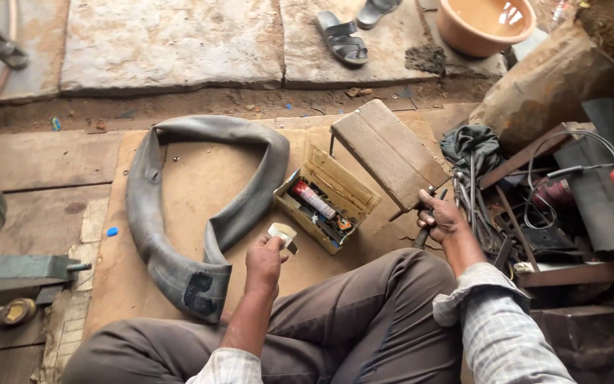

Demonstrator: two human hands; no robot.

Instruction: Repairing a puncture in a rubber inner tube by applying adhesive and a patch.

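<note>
A small patch is held in the left hand, a dark tool gripped by the right hand, beside the inner tube; pressing onto its dark spot seems due.

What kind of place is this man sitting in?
Probably a small roadside tyre-repair spot, on the ground outdoors. A flat grey inner tube with a dark patch lies on the board, a little wooden box holds tubes and small tools, and scrap metal and cables pile up beside the person.

Grey-brown trousers, pale checked shirt sleeves, seemingly rolled at the cuffs.
</note>
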